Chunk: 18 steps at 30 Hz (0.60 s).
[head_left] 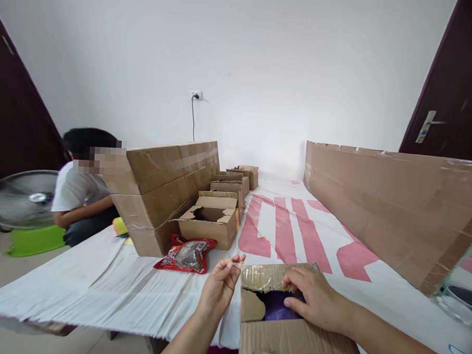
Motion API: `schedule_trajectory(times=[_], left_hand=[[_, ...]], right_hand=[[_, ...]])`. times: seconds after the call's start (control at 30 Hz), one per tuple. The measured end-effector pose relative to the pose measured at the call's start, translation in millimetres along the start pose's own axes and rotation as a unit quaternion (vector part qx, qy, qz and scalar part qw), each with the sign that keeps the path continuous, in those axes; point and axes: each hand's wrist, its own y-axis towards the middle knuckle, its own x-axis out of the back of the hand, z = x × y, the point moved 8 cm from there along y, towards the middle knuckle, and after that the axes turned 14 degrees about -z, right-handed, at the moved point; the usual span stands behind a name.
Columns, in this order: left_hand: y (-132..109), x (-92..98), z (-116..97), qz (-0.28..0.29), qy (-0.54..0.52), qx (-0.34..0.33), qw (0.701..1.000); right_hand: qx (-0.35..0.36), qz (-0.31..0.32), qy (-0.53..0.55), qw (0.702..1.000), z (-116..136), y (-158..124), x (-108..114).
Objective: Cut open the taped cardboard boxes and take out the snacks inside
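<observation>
In front of me stands a cardboard box (279,338) with its top partly open and a purple, shiny thing (279,305) inside, perhaps a plastic bag. My left hand (224,281) is closed in a pinch at the box's far left corner, on the loose end of clear tape (251,271) that runs along the far flap. Over the right side of the opening lies my right hand (318,300), its fingers curled on the far flap and its thumb over the gap. A red food packet with a clear window (191,256) lies beyond my left hand, apart from it.
A row of open cardboard boxes (225,234) runs back beside stacked closed boxes (152,204). A long cardboard panel (383,204) borders the right side of the cloth-covered table (78,290). On the left a person (81,188) sits near a fan (20,196).
</observation>
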Motion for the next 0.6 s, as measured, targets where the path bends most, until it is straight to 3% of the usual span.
schedule_trajectory(times=[0.13, 0.27, 0.43, 0.6], left_hand=[[0.6, -1.0, -40.0, -0.031, -0.007, -0.076, 0.997], [-31.8, -18.7, -62.4, 0.022, 0.03, -0.137, 0.99], [-91.9, -45.4, -62.1, 0.117, 0.165, -0.244, 0.948], [-126.4, -51.9, -49.9, 0.136, 0.264, -0.248, 0.922]], right_hand=[[0.008, -0.023, 0.007, 1.0, -1.1, -0.5, 2.1], [-0.011, -0.071, 0.095, 0.993, 0.0, 6.1, 14.3], [-0.034, -0.085, 0.289, 0.953, 28.6, 4.9, 25.2], [-0.038, -0.017, 0.43, 0.902, 71.4, -12.1, 23.3]])
